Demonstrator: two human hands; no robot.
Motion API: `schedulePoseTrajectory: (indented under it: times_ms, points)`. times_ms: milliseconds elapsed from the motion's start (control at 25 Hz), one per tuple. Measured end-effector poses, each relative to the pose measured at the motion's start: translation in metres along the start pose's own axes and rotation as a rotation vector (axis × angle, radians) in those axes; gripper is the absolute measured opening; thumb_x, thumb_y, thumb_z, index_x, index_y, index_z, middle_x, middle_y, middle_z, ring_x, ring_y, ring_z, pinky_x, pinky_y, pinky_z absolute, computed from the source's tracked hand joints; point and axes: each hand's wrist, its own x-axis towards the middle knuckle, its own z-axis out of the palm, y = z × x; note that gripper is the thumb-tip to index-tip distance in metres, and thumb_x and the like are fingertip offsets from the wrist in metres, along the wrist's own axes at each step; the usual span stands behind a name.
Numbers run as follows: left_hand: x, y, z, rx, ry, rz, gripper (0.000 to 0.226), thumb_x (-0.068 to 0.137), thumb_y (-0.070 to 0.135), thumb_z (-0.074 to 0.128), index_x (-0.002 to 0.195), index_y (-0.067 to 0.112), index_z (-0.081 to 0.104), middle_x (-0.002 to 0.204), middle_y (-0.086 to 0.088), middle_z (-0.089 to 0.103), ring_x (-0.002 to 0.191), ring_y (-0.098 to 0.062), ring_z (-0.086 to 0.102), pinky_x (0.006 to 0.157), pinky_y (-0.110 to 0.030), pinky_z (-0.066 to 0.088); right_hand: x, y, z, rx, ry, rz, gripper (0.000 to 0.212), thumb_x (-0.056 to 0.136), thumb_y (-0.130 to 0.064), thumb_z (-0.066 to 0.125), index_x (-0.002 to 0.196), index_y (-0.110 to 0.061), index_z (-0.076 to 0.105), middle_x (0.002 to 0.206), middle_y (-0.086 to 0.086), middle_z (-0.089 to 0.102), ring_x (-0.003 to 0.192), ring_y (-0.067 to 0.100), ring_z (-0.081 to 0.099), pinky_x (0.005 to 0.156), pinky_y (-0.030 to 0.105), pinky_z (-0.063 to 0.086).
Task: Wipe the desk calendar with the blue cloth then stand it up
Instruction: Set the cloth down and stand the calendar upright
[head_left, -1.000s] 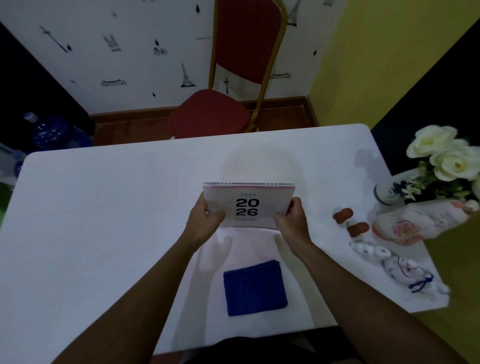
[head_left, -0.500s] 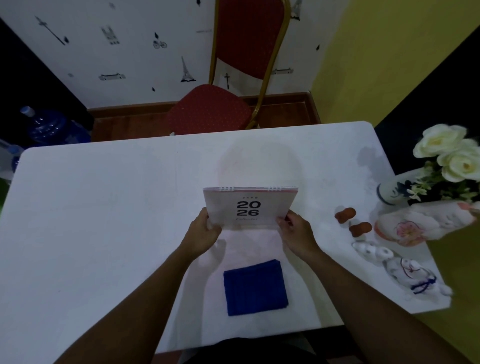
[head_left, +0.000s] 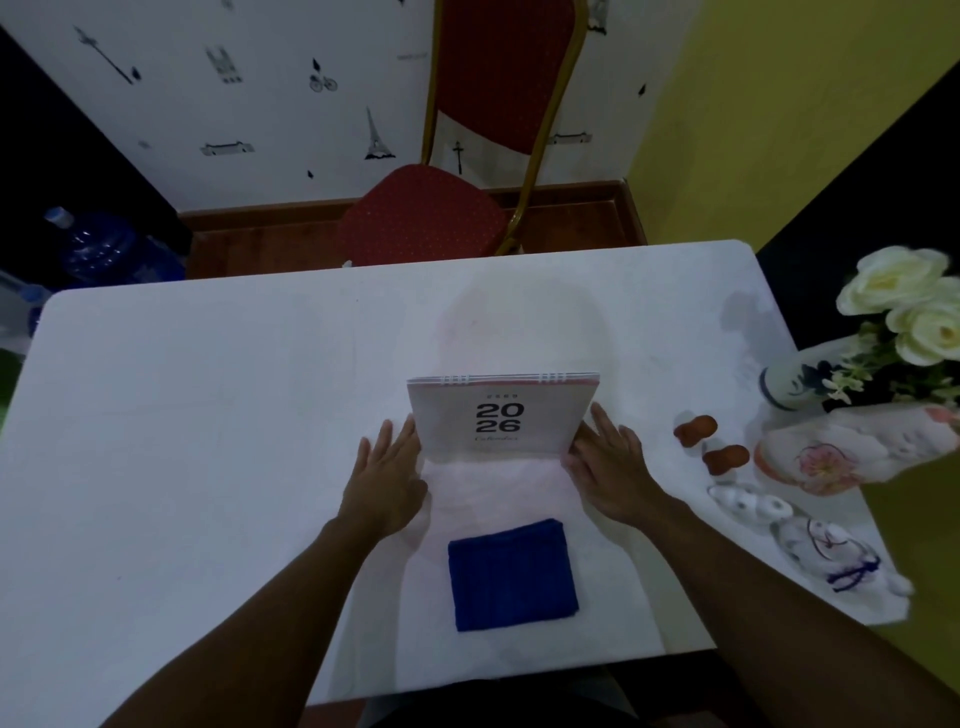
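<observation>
The desk calendar (head_left: 501, 415), pale with "2026" in black and a white spiral binding on top, stands upright on the white table (head_left: 208, 415), its cover facing me. My left hand (head_left: 387, 475) lies flat just left of its lower corner, fingers spread, holding nothing. My right hand (head_left: 610, 465) is at the lower right corner, fingers extended beside the calendar's edge. A folded blue cloth (head_left: 511, 574) lies flat on the table nearer to me, between my forearms, untouched.
At the table's right edge are a vase with white flowers (head_left: 904, 332), a pink-and-white ceramic piece (head_left: 841, 452), two small brown objects (head_left: 711, 441) and white figurines (head_left: 810, 535). A red chair (head_left: 441, 208) stands behind the table. A blue water bottle (head_left: 114, 249) is on the floor at left.
The calendar went from held in both hands to standing on the table. Both hands let go of it and now rest open beside its lower corners.
</observation>
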Motion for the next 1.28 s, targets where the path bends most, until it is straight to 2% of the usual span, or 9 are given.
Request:
schedulePoseTrajectory:
  times_ms: [80, 320, 680, 840, 920, 1040, 1080, 1160, 1280]
  points:
    - [-0.003, -0.007, 0.002, 0.146, -0.032, 0.014, 0.074, 0.11, 0.035, 0.036, 0.169, 0.028, -0.008, 0.178, 0.001, -0.014, 0.164, -0.031, -0.016, 0.134, -0.052, -0.003, 0.0, 0.008, -0.001, -0.103, -0.037, -0.069, 0.054, 0.11, -0.04, 0.022, 0.163, -0.029, 0.018, 0.173, -0.008, -0.002, 0.159, 0.024, -0.009, 0.124, 0.058, 0.004]
    - [-0.003, -0.009, 0.01, 0.255, -0.005, 0.053, 0.068, 0.111, 0.04, 0.024, 0.169, 0.023, -0.006, 0.178, 0.0, -0.012, 0.165, -0.028, -0.014, 0.136, -0.049, 0.002, 0.003, 0.013, 0.0, -0.229, -0.021, -0.102, 0.058, 0.109, -0.044, 0.022, 0.164, -0.023, 0.017, 0.173, -0.002, 0.008, 0.16, 0.022, 0.002, 0.127, 0.05, -0.002]
    - [-0.002, -0.006, 0.01, 0.283, -0.075, 0.021, 0.078, 0.108, 0.04, 0.034, 0.168, 0.023, -0.012, 0.177, -0.002, -0.017, 0.164, -0.028, -0.016, 0.134, -0.051, -0.004, 0.007, 0.003, -0.006, -0.148, -0.151, 0.016, 0.064, 0.108, -0.048, 0.025, 0.164, -0.029, 0.0, 0.173, -0.006, -0.007, 0.159, 0.025, -0.012, 0.122, 0.058, -0.01]
    - [-0.008, -0.006, 0.01, 0.127, -0.011, -0.014, 0.081, 0.107, 0.031, 0.043, 0.169, 0.021, -0.007, 0.179, -0.003, -0.009, 0.166, -0.022, -0.011, 0.134, -0.044, -0.006, 0.004, -0.015, -0.014, 0.061, -0.093, 0.113, 0.063, 0.104, -0.027, 0.044, 0.161, -0.036, 0.019, 0.172, -0.011, 0.011, 0.16, 0.025, 0.0, 0.123, 0.058, -0.008]
    - [-0.016, -0.001, 0.01, 0.005, 0.042, -0.04, 0.08, 0.106, 0.028, 0.045, 0.17, 0.018, -0.003, 0.179, -0.003, -0.003, 0.166, -0.02, -0.006, 0.133, -0.04, -0.003, -0.004, -0.025, -0.015, 0.208, -0.013, 0.127, 0.061, 0.1, -0.015, 0.05, 0.155, -0.035, 0.031, 0.164, -0.008, 0.034, 0.156, 0.027, 0.022, 0.126, 0.057, 0.011]
    - [-0.024, 0.013, 0.003, -0.262, 0.129, -0.029, 0.08, 0.104, 0.019, 0.049, 0.17, 0.022, 0.003, 0.179, -0.001, 0.006, 0.167, -0.022, 0.002, 0.132, -0.041, 0.001, -0.02, -0.037, -0.023, 0.493, 0.071, 0.154, 0.064, 0.095, -0.002, 0.051, 0.143, -0.042, 0.037, 0.134, -0.01, 0.057, 0.124, 0.018, 0.06, 0.095, 0.019, 0.052]
    - [-0.027, 0.016, 0.0, -0.322, 0.169, -0.027, 0.08, 0.104, 0.018, 0.05, 0.17, 0.025, 0.004, 0.179, 0.0, 0.008, 0.167, -0.022, 0.004, 0.132, -0.041, 0.002, -0.024, -0.041, -0.027, 0.557, 0.109, 0.175, 0.067, 0.095, -0.002, 0.05, 0.141, -0.049, 0.035, 0.127, -0.012, 0.059, 0.111, 0.012, 0.064, 0.08, 0.006, 0.051]
    - [-0.031, 0.023, -0.008, -0.38, 0.239, -0.015, 0.081, 0.104, 0.017, 0.05, 0.17, 0.027, 0.004, 0.179, 0.002, 0.01, 0.167, -0.022, 0.006, 0.134, -0.042, 0.004, -0.024, -0.053, -0.034, 0.645, 0.188, 0.226, 0.07, 0.096, -0.007, 0.053, 0.145, -0.052, 0.031, 0.12, -0.013, 0.058, 0.095, 0.008, 0.065, 0.058, 0.002, 0.049]
    - [-0.043, 0.039, -0.023, -0.511, 0.31, 0.091, 0.081, 0.102, 0.028, 0.056, 0.161, 0.056, 0.009, 0.169, 0.029, 0.027, 0.158, -0.004, 0.029, 0.129, -0.034, 0.028, -0.018, -0.067, -0.04, 0.714, 0.253, 0.269, 0.076, 0.094, -0.003, 0.055, 0.155, -0.04, 0.031, 0.126, -0.013, 0.056, 0.111, 0.013, 0.056, 0.068, 0.003, 0.046]
